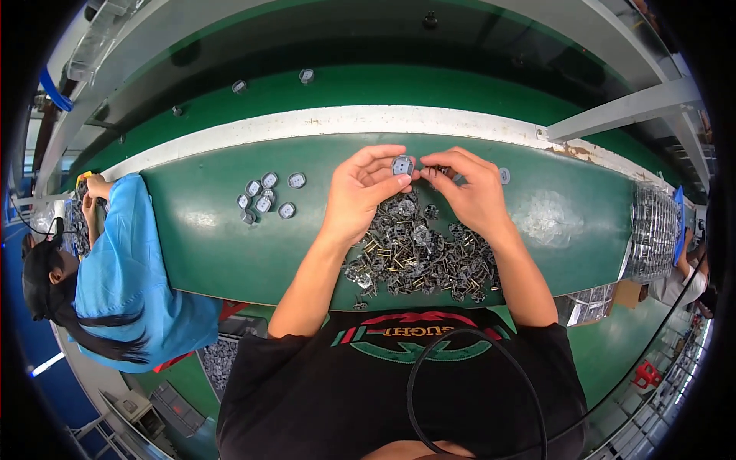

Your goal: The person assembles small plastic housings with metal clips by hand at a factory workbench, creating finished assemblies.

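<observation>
A green table (207,230) bears a dark, brass-flecked parts pile (418,257) and pale grey discs (264,201).

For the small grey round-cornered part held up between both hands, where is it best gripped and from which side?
Probably by its outer rim, pinched edge to edge. The grey part is small and flat, its broad face turned up toward the camera, so the thin edges are what is free. The left hand already has fingertips on its left edge; the right hand comes in from the right, above the pile of metal pieces.

A green tabletop (207,230) carries a heap of small dark parts (418,257), a cluster of round grey pieces (266,196) and a clear plastic bag (548,218).
</observation>
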The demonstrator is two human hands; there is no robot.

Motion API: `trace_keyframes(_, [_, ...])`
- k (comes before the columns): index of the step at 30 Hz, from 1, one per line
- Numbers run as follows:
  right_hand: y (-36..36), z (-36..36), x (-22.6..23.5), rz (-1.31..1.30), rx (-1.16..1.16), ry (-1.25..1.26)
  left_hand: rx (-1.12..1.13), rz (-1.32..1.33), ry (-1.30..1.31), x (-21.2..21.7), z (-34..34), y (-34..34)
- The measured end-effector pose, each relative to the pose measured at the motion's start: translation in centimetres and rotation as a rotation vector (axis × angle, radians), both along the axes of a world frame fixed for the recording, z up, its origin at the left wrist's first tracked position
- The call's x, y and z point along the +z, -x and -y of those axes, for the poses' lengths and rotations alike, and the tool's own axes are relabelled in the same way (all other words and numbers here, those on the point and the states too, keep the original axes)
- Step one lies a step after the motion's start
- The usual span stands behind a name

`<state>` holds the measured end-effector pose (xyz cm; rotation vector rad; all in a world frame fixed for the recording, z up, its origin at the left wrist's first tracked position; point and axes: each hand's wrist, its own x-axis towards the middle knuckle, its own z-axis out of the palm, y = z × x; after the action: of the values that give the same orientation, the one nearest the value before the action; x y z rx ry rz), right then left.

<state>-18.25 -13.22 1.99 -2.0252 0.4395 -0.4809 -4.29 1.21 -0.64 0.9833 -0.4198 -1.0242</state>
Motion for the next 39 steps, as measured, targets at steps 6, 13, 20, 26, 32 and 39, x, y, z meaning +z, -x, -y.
trace_keyframes(6, [0.8,-0.7,0.8,0.225,-0.102,-0.068,-0.042,-0.262,0.069,0.6,-0.6,0.4])
trace_keyframes(13, [0.5,-1.7,2.5,0.349,-0.186,0.062,-0.023,-0.232,0.174,1.7,-0.2,2.6])
trace_keyframes(20, [0.6,-2.3,3.1,0.328,-0.237,0.278,-0.004,-0.196,0.203,1.2,-0.4,3.8])
trace_keyframes(26, [0.6,-2.3,2.6,0.378,-0.249,0.291,0.003,-0.202,0.202,1.1,-0.3,4.2])
trace_keyframes(32, [0.7,-2.4,2.3,0.38,-0.252,0.313,0.002,-0.166,0.203,1.2,0.0,4.5])
trace_keyframes(39, [0.8,-2.5,2.1,0.385,-0.233,0.392,0.029,-0.21,0.205,0.8,-0.2,4.8])
